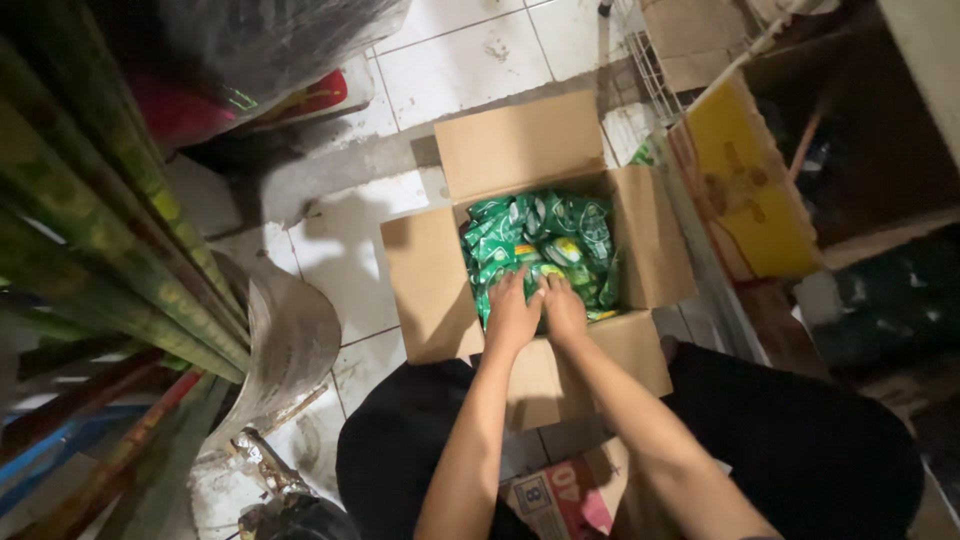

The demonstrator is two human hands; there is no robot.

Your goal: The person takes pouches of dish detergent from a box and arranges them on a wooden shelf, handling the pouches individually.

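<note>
– What's the room like?
– I see a white tiled floor (pixel 345 250), stained and dimly lit, with green poles (pixel 110 230) leaning at left.
– And right?
– A yellow board (pixel 745 190) (scuffed) beside dark wooden shelving (pixel 880 130).

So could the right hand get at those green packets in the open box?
Probably yes: the right hand already rests on the green packets, and the cardboard box has its flaps folded open.

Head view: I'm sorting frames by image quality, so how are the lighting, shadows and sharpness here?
Head view: dim overall, brightest on the cardboard box and pale floor tiles; the box throws a soft shadow leftward; green packets show small glints; left hand and right hand are fairly sharp; left-edge poles look blurred and stretched; right side falls into darkness.
</note>
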